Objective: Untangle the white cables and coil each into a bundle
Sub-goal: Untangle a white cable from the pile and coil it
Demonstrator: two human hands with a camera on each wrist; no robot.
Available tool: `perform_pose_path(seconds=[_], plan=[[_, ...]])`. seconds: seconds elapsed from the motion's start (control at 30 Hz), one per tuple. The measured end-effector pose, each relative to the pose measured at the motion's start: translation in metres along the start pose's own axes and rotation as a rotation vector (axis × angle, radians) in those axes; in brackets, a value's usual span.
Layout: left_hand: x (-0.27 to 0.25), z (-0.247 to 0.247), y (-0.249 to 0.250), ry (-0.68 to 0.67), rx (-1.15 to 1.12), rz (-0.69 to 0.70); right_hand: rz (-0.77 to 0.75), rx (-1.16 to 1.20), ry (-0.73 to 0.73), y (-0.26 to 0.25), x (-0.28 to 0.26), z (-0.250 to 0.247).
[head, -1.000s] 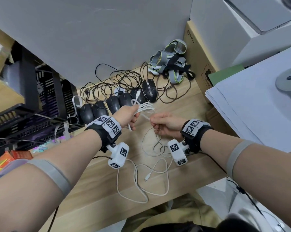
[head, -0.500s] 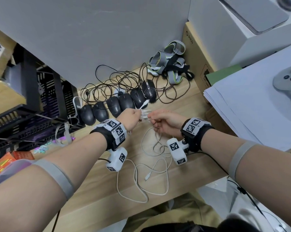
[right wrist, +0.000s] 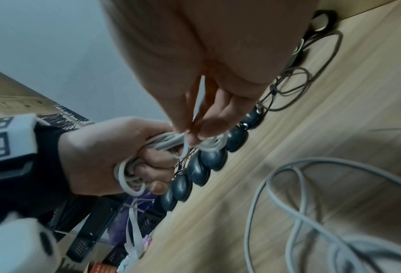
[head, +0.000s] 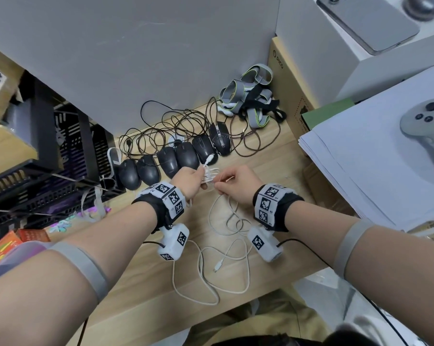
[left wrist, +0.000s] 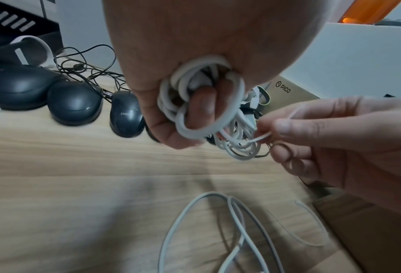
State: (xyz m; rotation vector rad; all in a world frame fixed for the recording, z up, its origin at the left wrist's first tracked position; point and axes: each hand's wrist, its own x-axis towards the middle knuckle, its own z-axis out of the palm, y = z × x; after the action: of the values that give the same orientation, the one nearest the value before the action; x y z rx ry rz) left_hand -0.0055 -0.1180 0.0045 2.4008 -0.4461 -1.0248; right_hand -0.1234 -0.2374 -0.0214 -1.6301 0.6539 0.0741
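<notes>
My left hand point(head: 198, 177) grips a coiled bundle of white cable point(head: 209, 174) above the wooden table point(head: 141, 283); a plug end sticks up from the coil. In the left wrist view the loops point(left wrist: 220, 103) wrap around my curled left fingers point(left wrist: 201, 109). My right hand point(head: 219, 184) pinches a thin white strand right beside the bundle, thumb and forefinger together point(right wrist: 194, 134). The left hand point(right wrist: 145, 162) and its coil point(right wrist: 128, 178) show there too. A second white cable point(head: 212, 278) lies loose in loops on the table below both hands.
A row of black mice point(head: 166, 162) with tangled dark cords point(head: 166, 126) lies just beyond my hands. Grey straps point(head: 250, 96) and a cardboard box point(head: 285, 81) stand behind. A paper stack point(head: 360, 166) with a grey controller point(head: 425, 128) is at right, a black rack point(head: 48, 158) at left.
My right hand has moved up to the bundle, so the strand between the hands is much shorter. The left hand has turned a little with the coil.
</notes>
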Motion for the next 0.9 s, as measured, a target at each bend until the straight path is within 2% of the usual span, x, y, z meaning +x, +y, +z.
perform_pose_path(seconds=[0.17,0.4,0.53,0.6,0.7,0.9], plan=[[-0.001,0.003,-0.004,-0.062,0.059,-0.003,0.026,0.124,-0.010,-0.003,0.001,0.013],[0.000,0.001,-0.004,-0.040,0.053,-0.038,0.055,0.257,-0.132,-0.010,0.000,0.015],[0.004,0.002,-0.001,-0.055,0.078,-0.043,0.120,0.409,-0.070,-0.011,0.003,0.015],[0.005,0.002,0.000,-0.066,0.103,-0.040,0.139,0.431,-0.089,-0.012,0.004,0.014],[0.006,0.003,0.004,-0.111,0.153,-0.040,0.127,0.426,-0.110,-0.011,0.007,0.013],[0.009,0.006,0.013,-0.136,0.199,-0.098,0.110,0.574,-0.100,-0.006,0.007,0.012]])
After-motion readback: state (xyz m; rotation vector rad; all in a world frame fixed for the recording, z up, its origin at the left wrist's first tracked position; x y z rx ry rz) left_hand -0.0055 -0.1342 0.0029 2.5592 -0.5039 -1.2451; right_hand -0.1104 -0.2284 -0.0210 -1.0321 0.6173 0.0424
